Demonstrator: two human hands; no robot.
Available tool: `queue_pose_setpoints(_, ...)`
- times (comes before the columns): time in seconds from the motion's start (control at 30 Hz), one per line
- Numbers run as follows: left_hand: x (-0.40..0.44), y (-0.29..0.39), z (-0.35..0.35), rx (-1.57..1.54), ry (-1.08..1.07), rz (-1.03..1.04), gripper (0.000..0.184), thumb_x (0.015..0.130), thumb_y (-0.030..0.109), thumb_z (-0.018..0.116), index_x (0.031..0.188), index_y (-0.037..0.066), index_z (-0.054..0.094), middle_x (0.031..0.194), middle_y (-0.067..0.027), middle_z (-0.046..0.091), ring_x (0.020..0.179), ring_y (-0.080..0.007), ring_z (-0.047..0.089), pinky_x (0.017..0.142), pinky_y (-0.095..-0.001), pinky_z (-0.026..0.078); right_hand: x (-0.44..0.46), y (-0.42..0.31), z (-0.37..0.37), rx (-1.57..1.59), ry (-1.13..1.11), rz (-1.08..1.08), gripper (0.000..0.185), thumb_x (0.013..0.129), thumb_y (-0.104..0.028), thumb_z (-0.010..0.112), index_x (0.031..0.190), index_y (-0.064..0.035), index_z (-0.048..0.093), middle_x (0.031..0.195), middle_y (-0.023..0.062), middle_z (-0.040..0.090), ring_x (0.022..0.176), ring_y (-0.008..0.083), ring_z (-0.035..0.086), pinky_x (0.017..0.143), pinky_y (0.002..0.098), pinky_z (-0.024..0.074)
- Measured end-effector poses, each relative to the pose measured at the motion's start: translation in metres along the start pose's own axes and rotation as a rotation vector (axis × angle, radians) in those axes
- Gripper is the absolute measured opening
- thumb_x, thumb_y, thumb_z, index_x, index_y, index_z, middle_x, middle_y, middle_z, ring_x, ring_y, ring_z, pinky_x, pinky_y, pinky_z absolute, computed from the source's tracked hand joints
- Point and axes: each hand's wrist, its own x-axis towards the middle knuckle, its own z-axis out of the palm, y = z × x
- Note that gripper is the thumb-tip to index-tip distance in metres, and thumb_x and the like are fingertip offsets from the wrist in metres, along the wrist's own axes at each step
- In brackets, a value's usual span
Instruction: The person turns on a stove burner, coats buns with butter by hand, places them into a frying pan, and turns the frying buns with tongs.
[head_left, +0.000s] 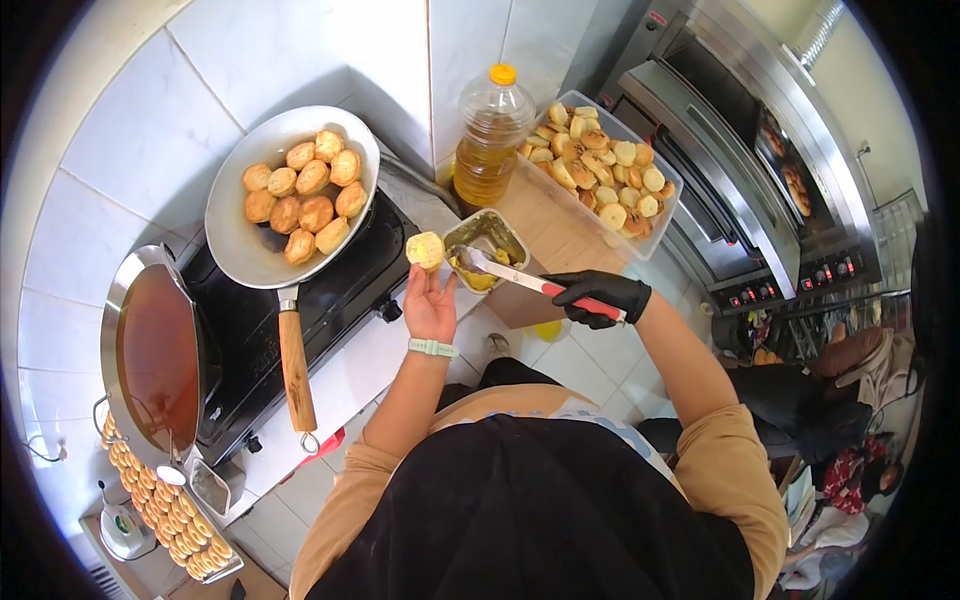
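My bare left hand [431,302] holds a pale yellow round piece of dough [425,251] on its fingertips, beside the container. In its black glove, my right hand [600,298] grips red and white tongs [535,281]. The metal tips of the tongs reach into a small square container [517,243], which has a yellow-green substance smeared inside. Left of my hands, a white pan [225,225] with a wooden handle [294,370] holds several browned round pieces [312,178] on the black stove [262,315].
An oil bottle [490,140] stands behind the small container, next to a plastic bin [672,205] of cut bread pieces. A pan of reddish-brown liquid [160,350] and a tray of rings [225,568] are at left. Ovens [740,170] and people [790,400] are at right.
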Motion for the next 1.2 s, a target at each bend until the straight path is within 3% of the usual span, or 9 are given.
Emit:
queue_pose_setpoints(0.13, -0.019, 0.019, 0.027, 0.079, 0.035, 0.183, 0.027, 0.09, 0.014, 0.046, 0.114, 0.001, 0.047, 0.114, -0.0105, 0.055, 0.111, -0.0227, 0.05, 0.099, -0.0393, 0.036, -0.011, 0.021, -0.002, 0.236, -0.063, -0.078, 0.057, 0.083, -0.015, 0.055, 0.134, -0.0149, 0.03, 0.058, -0.0006, 0.039, 0.04, 0.0044, 0.033, 0.03, 0.0164, 0.0273)
queue_pose_setpoints(0.4, -0.035, 0.041, 0.054, -0.047, -0.152, -0.085, 0.032, 0.09, 0.014, 0.04, 0.115, -0.006, 0.042, 0.122, -0.0149, 0.048, 0.114, -0.0262, 0.046, 0.102, -0.0419, 0.035, -0.046, 0.004, 0.049, 0.124, -0.051, -0.332, 0.064, 0.079, -0.003, 0.055, 0.136, -0.0047, 0.027, 0.065, 0.003, 0.047, 0.048, 0.0069, 0.043, 0.039, 0.0179, 0.0343)
queue_pose_setpoints(0.7, -0.055, 0.055, 0.079, 0.018, -0.55, -0.104, 0.041, 0.091, 0.018, 0.042, 0.127, 0.001, 0.033, 0.128, -0.0117, 0.042, 0.119, -0.0237, 0.04, 0.103, -0.0419, 0.031, -0.053, 0.001, 0.054, 0.2, -0.102, -0.344, 0.065, 0.078, -0.001, 0.055, 0.136, -0.0046, 0.027, 0.062, 0.0038, 0.046, 0.045, 0.0075, 0.042, 0.037, 0.0183, 0.0336)
queue_pose_setpoints(0.8, -0.055, 0.056, 0.073, 0.113, -0.561, -0.078, 0.042, 0.091, 0.02, 0.046, 0.128, 0.005, 0.034, 0.129, -0.0101, 0.042, 0.12, -0.0213, 0.039, 0.102, -0.0398, 0.033, -0.051, 0.005, 0.055, 0.323, -0.13, -0.327, 0.065, 0.077, 0.0, 0.054, 0.136, -0.0048, 0.026, 0.061, 0.0042, 0.045, 0.044, 0.0079, 0.041, 0.035, 0.0185, 0.0324)
queue_pose_setpoints(0.9, -0.051, 0.056, 0.068, 0.119, -0.543, -0.05, 0.043, 0.09, 0.028, 0.048, 0.127, 0.008, 0.036, 0.129, -0.0112, 0.041, 0.119, -0.0238, 0.04, 0.103, -0.0381, 0.031, -0.056, 0.003, 0.059, 0.156, -0.136, -0.355, 0.064, 0.079, -0.005, 0.055, 0.136, -0.0049, 0.027, 0.063, 0.0043, 0.048, 0.046, 0.009, 0.044, 0.039, 0.0202, 0.0372)
queue_pose_setpoints(1.03, -0.047, 0.057, 0.068, 0.116, -0.463, -0.061, 0.043, 0.091, 0.028, 0.048, 0.127, 0.008, 0.037, 0.127, -0.0106, 0.043, 0.117, -0.0227, 0.042, 0.101, -0.0363, 0.033, -0.062, -0.007, 0.094, -0.806, 0.418, -0.581, 0.065, 0.079, -0.017, 0.058, 0.135, -0.0094, 0.028, 0.067, 0.0103, 0.055, 0.053, 0.0214, 0.055, 0.049, 0.0308, 0.0454)
queue_pose_setpoints(1.1, -0.05, 0.056, 0.07, 0.118, -0.438, -0.076, 0.042, 0.091, 0.029, 0.047, 0.126, 0.007, 0.038, 0.125, -0.0102, 0.045, 0.115, -0.0217, 0.043, 0.101, -0.0351, 0.034, -0.064, -0.011, 0.107, -1.165, 0.582, -0.602, 0.066, 0.078, -0.023, 0.059, 0.135, -0.0118, 0.029, 0.072, 0.0138, 0.058, 0.06, 0.0289, 0.059, 0.055, 0.0367, 0.0475)
queue_pose_setpoints(1.13, -0.048, 0.055, 0.07, 0.104, -0.416, -0.071, 0.04, 0.091, 0.028, 0.048, 0.124, 0.006, 0.04, 0.123, -0.0093, 0.047, 0.113, -0.0206, 0.045, 0.099, -0.0347, 0.035, -0.061, -0.006, 0.103, -1.294, 0.601, -0.582, 0.066, 0.076, -0.026, 0.06, 0.134, -0.0139, 0.03, 0.074, 0.0177, 0.058, 0.065, 0.0356, 0.058, 0.057, 0.0416, 0.0469)
queue_pose_setpoints(1.2, -0.044, 0.054, 0.067, 0.073, -0.368, -0.056, 0.036, 0.09, 0.026, 0.049, 0.119, 0.004, 0.044, 0.118, -0.0075, 0.052, 0.11, -0.0183, 0.048, 0.097, -0.034, 0.038, -0.06, 0.0, 0.101, -1.374, 0.57, -0.607, 0.066, 0.076, -0.026, 0.06, 0.134, -0.014, 0.03, 0.073, 0.0167, 0.058, 0.064, 0.0347, 0.058, 0.057, 0.0415, 0.0468)
